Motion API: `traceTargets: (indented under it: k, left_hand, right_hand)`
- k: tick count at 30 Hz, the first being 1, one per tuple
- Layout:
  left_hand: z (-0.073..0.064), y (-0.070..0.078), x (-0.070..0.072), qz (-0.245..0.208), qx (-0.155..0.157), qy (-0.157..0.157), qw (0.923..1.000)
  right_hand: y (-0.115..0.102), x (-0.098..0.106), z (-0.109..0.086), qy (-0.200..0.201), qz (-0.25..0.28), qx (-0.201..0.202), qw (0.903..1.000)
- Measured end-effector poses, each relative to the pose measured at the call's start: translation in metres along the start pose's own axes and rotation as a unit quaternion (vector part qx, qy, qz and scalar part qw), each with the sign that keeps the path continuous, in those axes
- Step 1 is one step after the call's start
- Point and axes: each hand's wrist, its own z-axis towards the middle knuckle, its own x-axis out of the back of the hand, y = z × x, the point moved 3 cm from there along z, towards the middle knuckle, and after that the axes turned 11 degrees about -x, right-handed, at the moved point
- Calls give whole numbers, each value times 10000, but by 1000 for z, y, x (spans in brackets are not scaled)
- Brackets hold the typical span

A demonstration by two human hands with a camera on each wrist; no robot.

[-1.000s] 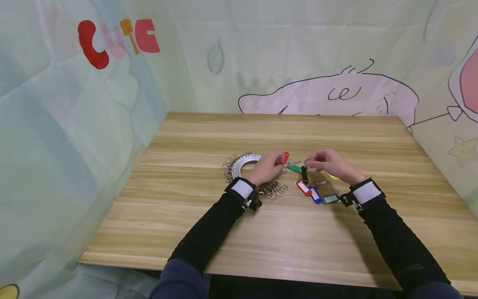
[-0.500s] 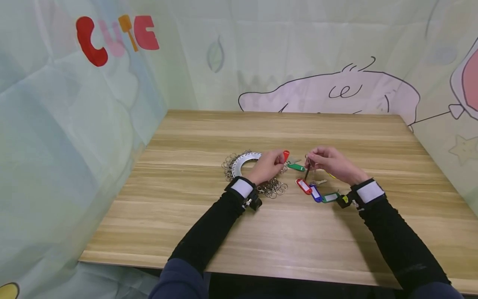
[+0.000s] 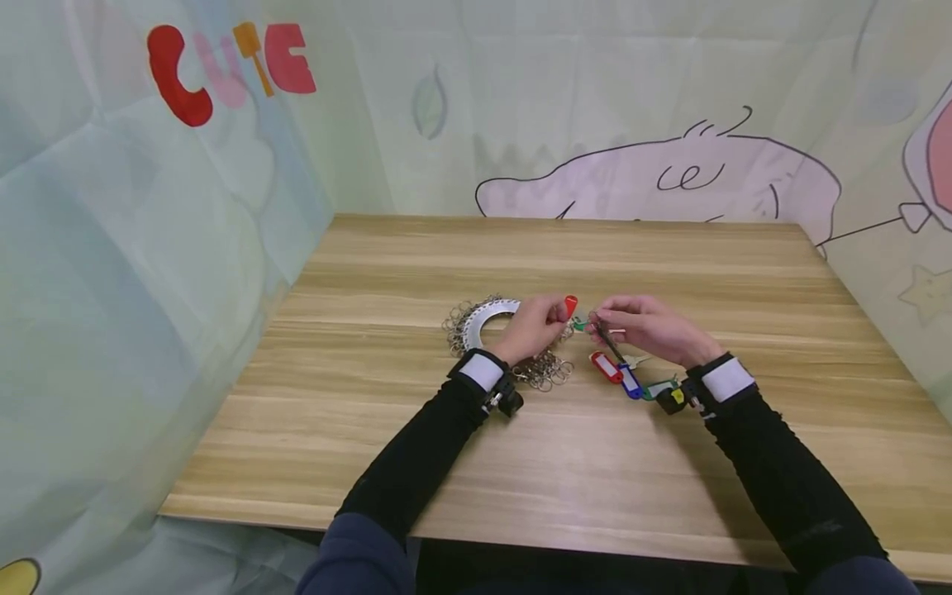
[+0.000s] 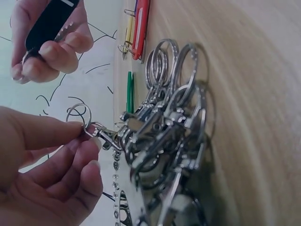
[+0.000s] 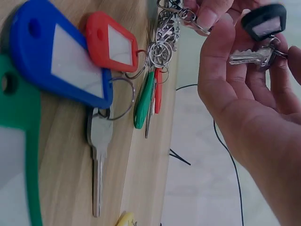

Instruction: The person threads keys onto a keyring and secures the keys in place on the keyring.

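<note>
My left hand [image 3: 534, 328] is at the right side of a white ring-shaped holder [image 3: 470, 332] hung all round with metal clasps. Between its thumb and index finger it pinches a split ring [image 4: 89, 112], joined to a small swivel clasp [image 4: 107, 136] at the edge of the clasp bunch [image 4: 164, 127]. Close to the right, my right hand [image 3: 654, 327] holds a black key tag [image 4: 51, 28] by its ring end, raised above the table. A silver key [image 5: 249, 57] hangs from that ring, across the curled fingers.
Red [image 3: 606, 367], blue [image 3: 630, 381] and green [image 3: 659, 388] key tags lie below my right hand; a key [image 5: 99, 141] lies by the blue one. Another red tag [image 3: 570, 306] and green tag [image 3: 580, 326] lie beyond my left fingertips. A printed cloth [image 3: 416, 165] backs the table.
My right hand has turned and shifted left, bringing the black key tag nearer to my left hand. The left hand keeps its place and its pinch.
</note>
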Motion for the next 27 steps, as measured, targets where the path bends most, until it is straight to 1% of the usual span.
traceTargets:
  k: [3, 6, 10, 12, 14, 17, 19, 23, 27]
  left_hand:
    - [0, 0, 0, -105, 1, 14, 9999]
    - [0, -1, 0, -191, -15, 44, 9998]
    - [0, -3, 0, -270, -70, 80, 9996]
    - [0, -3, 1, -336, -74, 97, 9994]
    - [0, -3, 1, -389, -63, 101, 9992]
    - [1, -3, 1, -444, -74, 127, 9989]
    - [1, -4, 1, -453, -124, 137, 9988]
    - [1, -4, 0, -533, -212, 146, 9982]
    - [0, -4, -1, -628, -234, 127, 9977]
  right_hand:
    - [0, -2, 0, 102, -129, -40, 9999]
    - [1, -3, 1, 472, -502, -178, 9975]
    - [2, -4, 2, 1077, -1102, -357, 9874]
    - [2, -4, 3, 1276, -1278, -380, 9828]
    - [1, -6, 4, 1368, -1400, -360, 9800]
    - [-1, -7, 5, 1452, -1530, -316, 9770]
    - [-1, -7, 7, 1539, -1564, -358, 9750]
    - [1, -7, 13, 1782, -1468, -600, 9711]
    - [8, -7, 20, 1790, -1333, -816, 9714]
